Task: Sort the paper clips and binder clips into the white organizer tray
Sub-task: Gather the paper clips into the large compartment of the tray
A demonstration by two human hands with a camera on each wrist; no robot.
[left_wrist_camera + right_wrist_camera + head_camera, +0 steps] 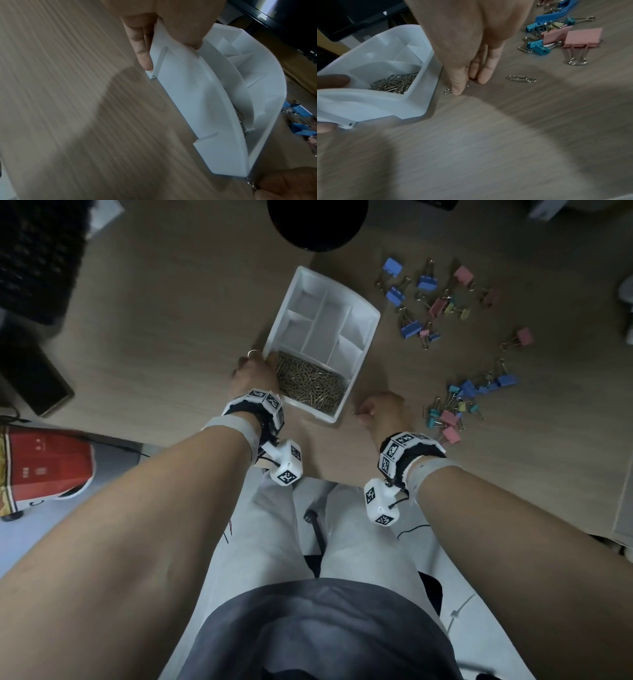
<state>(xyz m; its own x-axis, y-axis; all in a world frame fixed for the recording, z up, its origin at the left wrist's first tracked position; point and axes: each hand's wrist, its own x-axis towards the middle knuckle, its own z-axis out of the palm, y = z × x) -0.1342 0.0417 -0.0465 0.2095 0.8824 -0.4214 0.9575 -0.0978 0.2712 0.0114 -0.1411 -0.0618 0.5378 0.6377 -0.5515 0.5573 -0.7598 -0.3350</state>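
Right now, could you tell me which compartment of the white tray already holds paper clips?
The wide compartment nearest the person, beside the left hand; the others are empty.

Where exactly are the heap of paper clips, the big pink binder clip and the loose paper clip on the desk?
heap of paper clips (310, 383): head view, middle of the heap.
big pink binder clip (582, 38): right wrist view, its pink body.
loose paper clip (520, 78): right wrist view, middle of the wire.

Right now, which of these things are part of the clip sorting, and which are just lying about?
Part of the job: white organizer tray, paper clips inside it, loose paper clip, binder clips on the desk.

Lying about: black round object, red bag.
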